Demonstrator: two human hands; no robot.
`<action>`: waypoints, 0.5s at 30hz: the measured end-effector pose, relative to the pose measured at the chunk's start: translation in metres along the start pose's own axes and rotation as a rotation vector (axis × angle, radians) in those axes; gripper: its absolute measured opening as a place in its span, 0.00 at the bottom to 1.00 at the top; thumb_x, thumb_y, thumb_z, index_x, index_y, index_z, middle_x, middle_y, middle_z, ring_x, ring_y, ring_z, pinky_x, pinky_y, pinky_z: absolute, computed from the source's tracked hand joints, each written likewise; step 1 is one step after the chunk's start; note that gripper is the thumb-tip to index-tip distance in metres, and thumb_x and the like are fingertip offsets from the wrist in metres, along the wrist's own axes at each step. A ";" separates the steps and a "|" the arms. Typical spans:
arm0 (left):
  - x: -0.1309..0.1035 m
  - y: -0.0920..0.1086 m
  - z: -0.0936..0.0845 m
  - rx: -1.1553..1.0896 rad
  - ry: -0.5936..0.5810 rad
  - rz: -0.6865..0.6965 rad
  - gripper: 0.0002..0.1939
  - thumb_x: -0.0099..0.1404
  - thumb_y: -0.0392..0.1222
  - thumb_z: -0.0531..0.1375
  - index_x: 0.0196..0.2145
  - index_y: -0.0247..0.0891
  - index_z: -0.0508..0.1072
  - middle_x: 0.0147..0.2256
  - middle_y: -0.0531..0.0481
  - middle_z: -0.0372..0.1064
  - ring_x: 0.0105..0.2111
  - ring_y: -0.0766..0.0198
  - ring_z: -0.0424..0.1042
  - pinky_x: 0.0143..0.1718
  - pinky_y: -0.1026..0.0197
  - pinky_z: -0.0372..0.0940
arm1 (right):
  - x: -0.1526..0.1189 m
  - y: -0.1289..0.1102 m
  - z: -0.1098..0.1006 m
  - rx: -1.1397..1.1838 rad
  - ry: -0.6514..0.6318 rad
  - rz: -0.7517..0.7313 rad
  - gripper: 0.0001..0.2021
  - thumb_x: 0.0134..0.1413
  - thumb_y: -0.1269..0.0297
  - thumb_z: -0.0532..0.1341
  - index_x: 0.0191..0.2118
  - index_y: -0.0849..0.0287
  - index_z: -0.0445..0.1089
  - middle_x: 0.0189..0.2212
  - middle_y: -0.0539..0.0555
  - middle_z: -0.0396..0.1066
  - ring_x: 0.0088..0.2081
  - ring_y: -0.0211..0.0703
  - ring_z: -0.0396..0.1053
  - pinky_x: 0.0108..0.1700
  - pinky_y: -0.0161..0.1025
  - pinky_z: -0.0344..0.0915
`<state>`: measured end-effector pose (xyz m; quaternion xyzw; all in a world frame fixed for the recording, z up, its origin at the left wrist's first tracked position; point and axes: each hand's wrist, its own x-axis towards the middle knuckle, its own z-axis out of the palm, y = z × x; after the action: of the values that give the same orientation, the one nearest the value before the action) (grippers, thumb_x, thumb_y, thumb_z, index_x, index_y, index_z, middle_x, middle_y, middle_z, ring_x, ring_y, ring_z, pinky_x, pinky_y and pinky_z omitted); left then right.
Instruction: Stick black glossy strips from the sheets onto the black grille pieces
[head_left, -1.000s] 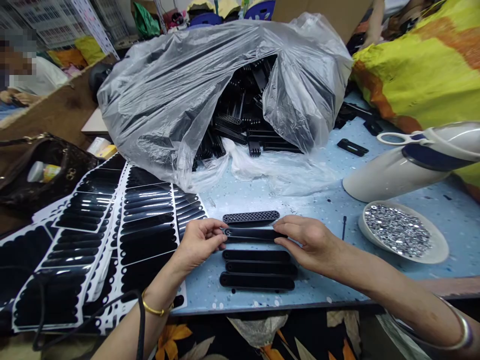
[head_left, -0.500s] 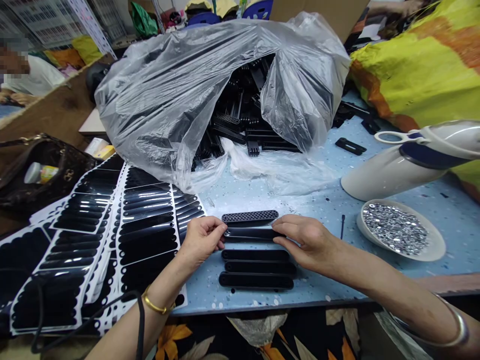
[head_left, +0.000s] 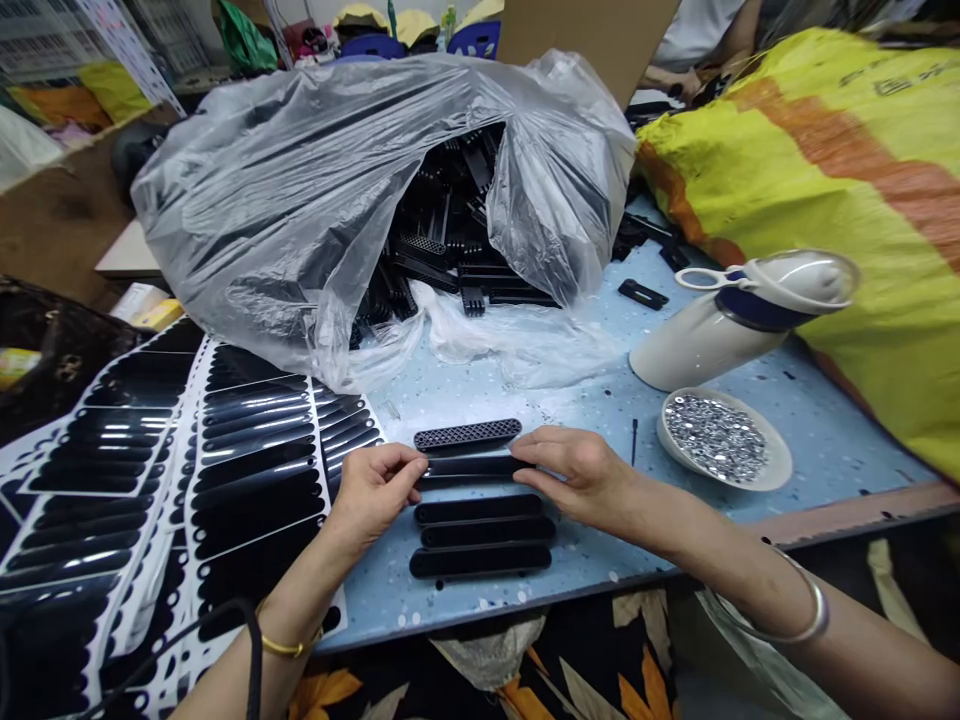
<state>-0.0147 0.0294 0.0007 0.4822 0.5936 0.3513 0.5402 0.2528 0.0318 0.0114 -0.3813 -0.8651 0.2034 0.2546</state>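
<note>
A glossy black strip with rounded ends [head_left: 471, 468] stretches level between my two hands. My left hand [head_left: 379, 490] pinches its left end between thumb and forefinger. My right hand [head_left: 574, 470] grips the other end, fingertips above and thumb below. Just beyond it lies a black bar with a mesh-patterned top [head_left: 466, 434]. On the near side, several smooth black bars [head_left: 484, 532] lie side by side on the blue speckled table [head_left: 375, 590]. Whether the held strip rests on a bar underneath, I cannot tell.
Sheets of black strips [head_left: 251, 450] cover the left side. A large clear plastic bag [head_left: 285, 190] of black parts [head_left: 442, 230] stands at the back. To the right are a bowl of small metal pieces [head_left: 780, 465], a white-and-navy jug [head_left: 697, 340] and a yellow sack [head_left: 862, 200].
The view has turned to the right, so everything sits further left. Both hands keep hold of the same strip, with little change in their grip.
</note>
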 end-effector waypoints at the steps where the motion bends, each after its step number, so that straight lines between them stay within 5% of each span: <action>1: 0.000 0.000 0.000 -0.001 0.005 -0.003 0.13 0.50 0.49 0.65 0.24 0.35 0.79 0.19 0.51 0.72 0.17 0.66 0.72 0.17 0.69 0.61 | -0.002 0.001 0.001 0.011 0.008 0.004 0.08 0.62 0.70 0.62 0.41 0.58 0.78 0.35 0.56 0.79 0.37 0.44 0.77 0.40 0.38 0.75; 15: -0.001 0.003 -0.001 0.004 0.009 0.003 0.12 0.49 0.49 0.66 0.23 0.35 0.80 0.19 0.50 0.74 0.16 0.66 0.73 0.17 0.69 0.63 | -0.012 0.009 0.009 0.271 0.132 0.154 0.08 0.61 0.61 0.65 0.43 0.53 0.81 0.37 0.54 0.82 0.39 0.43 0.79 0.45 0.40 0.77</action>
<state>-0.0151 0.0298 0.0042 0.4825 0.5958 0.3532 0.5362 0.2599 0.0269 -0.0039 -0.4213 -0.7794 0.3115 0.3435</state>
